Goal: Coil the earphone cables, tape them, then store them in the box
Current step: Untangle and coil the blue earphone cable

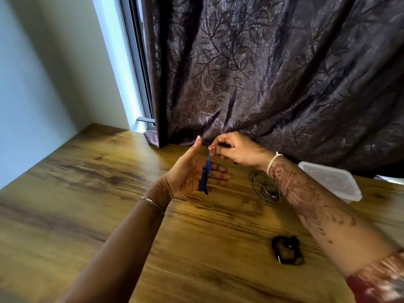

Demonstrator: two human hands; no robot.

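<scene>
A blue earphone cable (pixel 206 176) is wound in loops round the fingers of my left hand (pixel 192 173), whose thumb points up. My right hand (pixel 231 149) pinches the cable's free end just above those loops, a little over the table. A grey earphone cable (pixel 262 189) lies in a loose coil on the wood under my right wrist. Near the front right lies a black coiled earphone cable (pixel 286 250). A clear plastic box (pixel 334 182) stands at the right edge, partly hidden by my right forearm.
The wooden table (pixel 98 193) stretches wide to the left and front. A dark patterned curtain (pixel 262 73) hangs down onto the table's back edge. A wall and a window frame (pixel 140 73) close off the back left.
</scene>
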